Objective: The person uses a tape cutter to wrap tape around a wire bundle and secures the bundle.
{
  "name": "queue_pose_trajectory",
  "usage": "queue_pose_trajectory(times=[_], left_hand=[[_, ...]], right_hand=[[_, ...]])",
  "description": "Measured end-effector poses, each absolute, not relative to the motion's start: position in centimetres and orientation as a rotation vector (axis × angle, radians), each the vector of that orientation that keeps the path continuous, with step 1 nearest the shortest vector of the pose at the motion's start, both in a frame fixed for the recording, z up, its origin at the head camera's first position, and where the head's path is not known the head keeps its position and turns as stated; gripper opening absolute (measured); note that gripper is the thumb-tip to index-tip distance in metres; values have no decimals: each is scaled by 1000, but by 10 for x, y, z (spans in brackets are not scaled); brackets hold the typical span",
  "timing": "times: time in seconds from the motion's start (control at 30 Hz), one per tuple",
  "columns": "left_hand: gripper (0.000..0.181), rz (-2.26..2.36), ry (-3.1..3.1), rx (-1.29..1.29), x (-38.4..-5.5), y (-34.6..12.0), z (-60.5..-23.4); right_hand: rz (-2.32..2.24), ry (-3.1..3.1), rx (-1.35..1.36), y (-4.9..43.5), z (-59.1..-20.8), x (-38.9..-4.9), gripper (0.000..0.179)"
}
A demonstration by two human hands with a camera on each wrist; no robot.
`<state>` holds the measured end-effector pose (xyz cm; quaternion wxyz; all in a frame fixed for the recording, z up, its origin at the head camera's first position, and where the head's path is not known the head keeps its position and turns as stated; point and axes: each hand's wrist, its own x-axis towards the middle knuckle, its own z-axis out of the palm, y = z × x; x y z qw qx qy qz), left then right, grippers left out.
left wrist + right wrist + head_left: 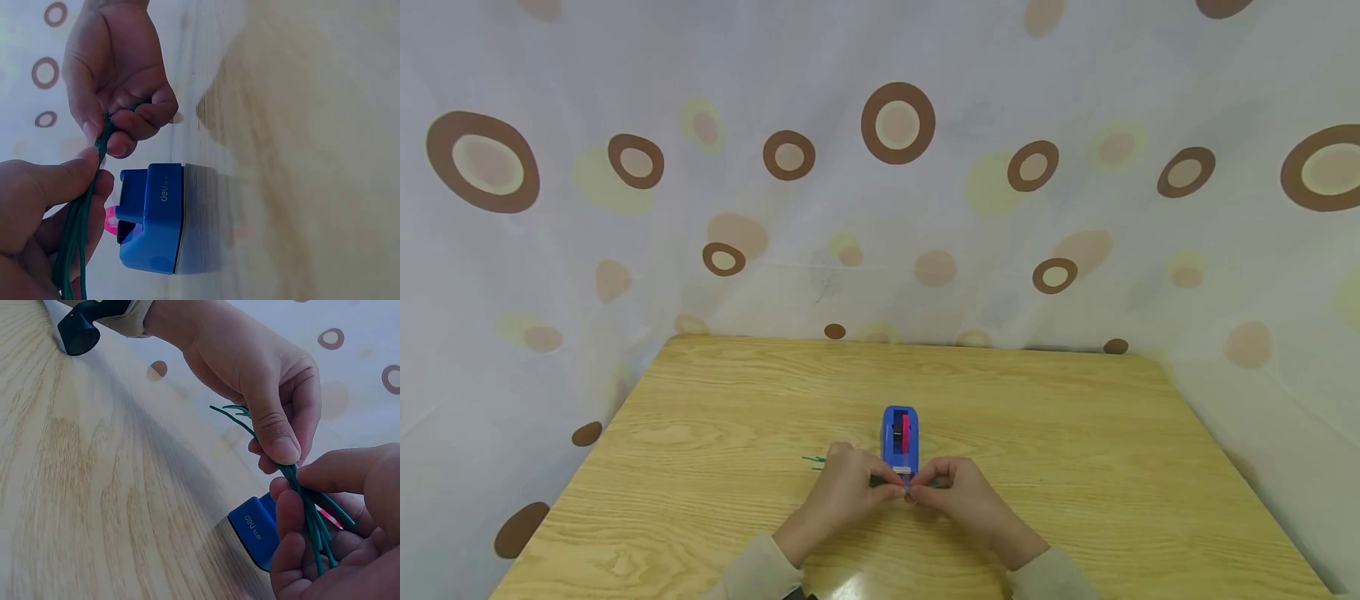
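Note:
Both hands pinch a bundle of thin green wires (75,234) in front of a blue tape dispenser (890,446). My left hand (850,483) grips one stretch of the bundle between thumb and fingers, with loose ends sticking out to its left. Close beside it, fingertips almost meeting, my right hand (958,492) pinches the other stretch; wire ends lie across its fingers in the right wrist view. The dispenser carries a pink roll (906,433), and its serrated cutter faces the hands. Whether any tape touches the wires is too small to tell.
The dispenser stands on a light wooden table (1037,408). A pale cloth (970,108) with brown rings and spots hangs behind the table and at its sides. A black device (81,331) sits at the left sleeve in the right wrist view.

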<state>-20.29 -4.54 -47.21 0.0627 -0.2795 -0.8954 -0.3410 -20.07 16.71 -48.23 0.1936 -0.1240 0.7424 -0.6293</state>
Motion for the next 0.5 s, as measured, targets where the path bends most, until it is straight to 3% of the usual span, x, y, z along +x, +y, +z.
queue_pose_trajectory(times=[0.5], left_hand=[[7,-1113,-2716,-832,-206,-48,-476]], right_hand=[[-1750,2191,-416,165,-485,-199,16]])
